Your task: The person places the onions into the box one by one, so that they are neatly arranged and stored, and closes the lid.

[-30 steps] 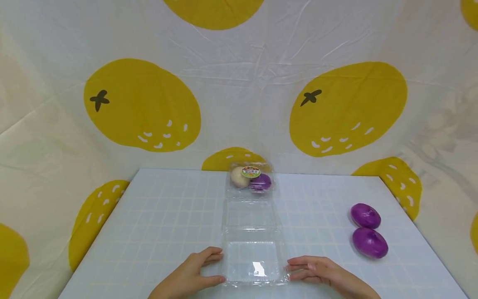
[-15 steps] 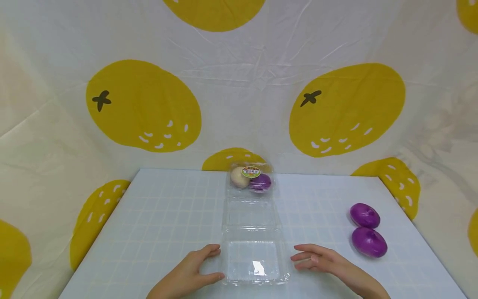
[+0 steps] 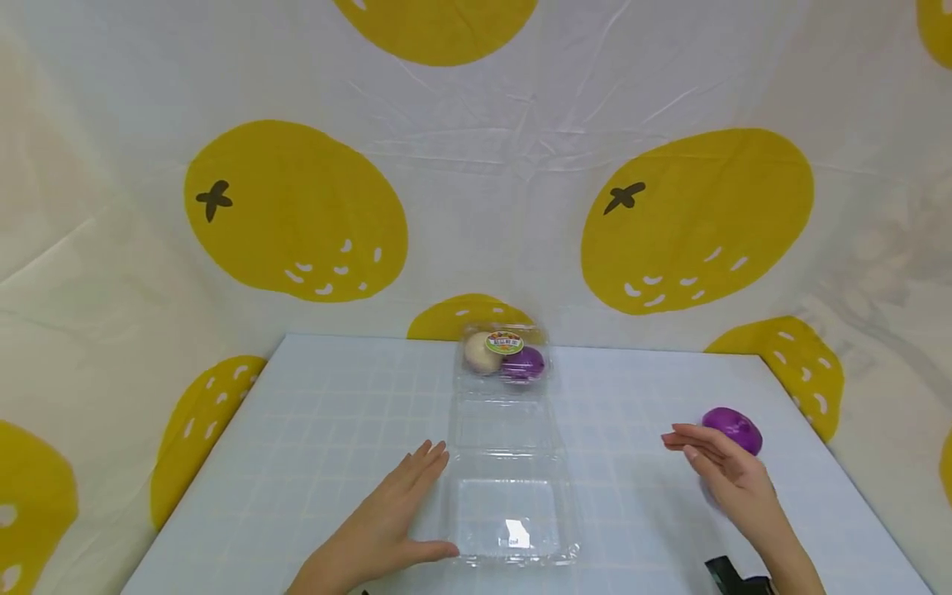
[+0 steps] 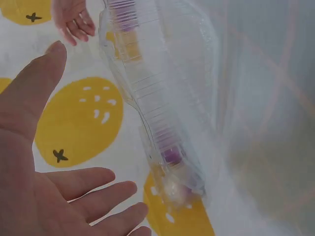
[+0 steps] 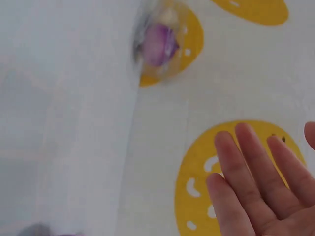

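A clear plastic clamshell box lies unfolded near the table's front, its lid flap laid back behind it. At the box's left edge is my left hand, fingers extended and thumb spread, holding nothing; whether the thumb touches the rim I cannot tell. Over on the right, my right hand hovers with straight fingers in front of the purple onions. One purple onion shows behind it; the nearer onion is almost wholly covered by the hand. In the right wrist view the palm and fingers hold nothing.
At the table's back edge, a closed clear box with an oval label holds a pale round onion and a purple onion. Behind the pale table hangs a white cloth printed with yellow fruit.
My right hand has left the box's right side and moved right and away to the onions. My left hand's fingers have straightened beside the box, which has stayed in place.
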Tool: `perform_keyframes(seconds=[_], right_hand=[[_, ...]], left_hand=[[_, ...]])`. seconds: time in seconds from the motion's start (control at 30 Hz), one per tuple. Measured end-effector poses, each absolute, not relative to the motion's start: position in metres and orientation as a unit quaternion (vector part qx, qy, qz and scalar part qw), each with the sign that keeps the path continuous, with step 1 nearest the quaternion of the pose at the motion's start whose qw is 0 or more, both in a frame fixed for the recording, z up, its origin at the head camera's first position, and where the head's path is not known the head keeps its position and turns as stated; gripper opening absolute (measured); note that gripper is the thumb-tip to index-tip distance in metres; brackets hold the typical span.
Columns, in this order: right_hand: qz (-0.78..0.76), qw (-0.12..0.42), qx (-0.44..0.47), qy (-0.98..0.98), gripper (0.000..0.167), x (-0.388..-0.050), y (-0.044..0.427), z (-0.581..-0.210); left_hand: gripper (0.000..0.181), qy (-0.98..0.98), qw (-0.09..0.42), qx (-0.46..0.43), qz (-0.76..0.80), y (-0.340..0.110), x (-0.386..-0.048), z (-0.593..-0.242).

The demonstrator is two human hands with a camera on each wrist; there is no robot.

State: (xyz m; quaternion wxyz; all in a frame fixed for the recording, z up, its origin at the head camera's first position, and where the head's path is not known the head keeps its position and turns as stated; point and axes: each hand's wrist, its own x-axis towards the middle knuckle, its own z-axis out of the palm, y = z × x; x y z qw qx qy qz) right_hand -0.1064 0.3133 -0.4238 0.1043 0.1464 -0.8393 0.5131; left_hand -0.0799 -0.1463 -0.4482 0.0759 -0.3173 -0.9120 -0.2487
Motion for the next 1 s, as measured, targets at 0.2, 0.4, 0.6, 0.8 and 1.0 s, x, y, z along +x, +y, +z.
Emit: perform_keyframes(seconds=[0.2, 0.4, 0.6, 0.8, 1.0], right_hand=[[0.522, 0.171, 0.088, -0.831, 0.029, -0.104, 0.343, -0.426], [0.533, 0.203, 0.031, -0.821, 0.031, -0.1, 0.368, -0.431], [0.472, 0.211, -0.026, -0.856, 0.032, -0.099, 0.381, -0.437], [0.463, 0.178, -0.048, -0.867, 0.034, -0.094, 0.392, -0.445], [0.453, 0.146, -0.079, -0.876, 0.037, -0.09, 0.398, -0.456]], left_hand=[[0.105, -0.906, 0.11, -0.358, -0.197, -0.141, -0.088, -0.45], [0.109, -0.91, 0.079, -0.36, -0.188, -0.138, -0.091, -0.449], [0.115, -0.914, 0.066, -0.365, -0.166, -0.136, -0.093, -0.451], [0.118, -0.917, 0.055, -0.365, -0.15, -0.137, -0.094, -0.453], [0.117, -0.915, 0.054, -0.374, -0.141, -0.138, -0.094, -0.451]])
